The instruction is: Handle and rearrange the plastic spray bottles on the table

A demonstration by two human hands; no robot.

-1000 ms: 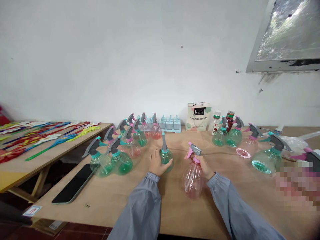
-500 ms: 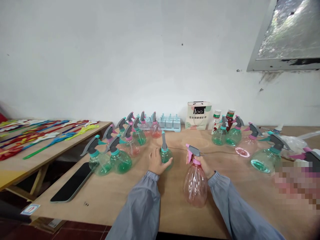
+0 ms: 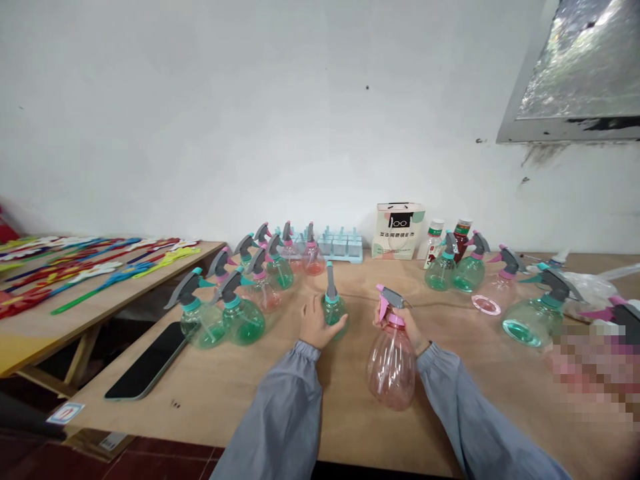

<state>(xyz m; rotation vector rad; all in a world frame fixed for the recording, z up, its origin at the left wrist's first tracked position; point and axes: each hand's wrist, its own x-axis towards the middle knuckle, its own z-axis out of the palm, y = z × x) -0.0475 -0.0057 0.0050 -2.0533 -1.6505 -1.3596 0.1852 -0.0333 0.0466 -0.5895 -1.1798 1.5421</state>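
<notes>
My right hand (image 3: 407, 327) is wrapped round the neck of a pink spray bottle (image 3: 391, 370) with a grey and pink trigger head. The bottle is slightly tilted, near the table's front edge. My left hand (image 3: 320, 323) has its fingers and thumb spread beside a small green spray bottle (image 3: 335, 308) that stands upright on the wooden table (image 3: 260, 393). The thumb reaches in front of that bottle; whether the fingers touch it cannot be made out.
Several green and pink spray bottles (image 3: 243, 321) stand at left, near a phone (image 3: 146, 363). More bottles (image 3: 533, 320) stand at right. Behind are a light blue tray (image 3: 345, 247), a paper bag (image 3: 397, 233) and two small bottles. Colourful items (image 3: 95, 277) cover another table.
The pink bottle's trigger head has shifted slightly right, held in my right hand. The whole view has shifted a little. My left hand keeps its place beside the green bottle.
</notes>
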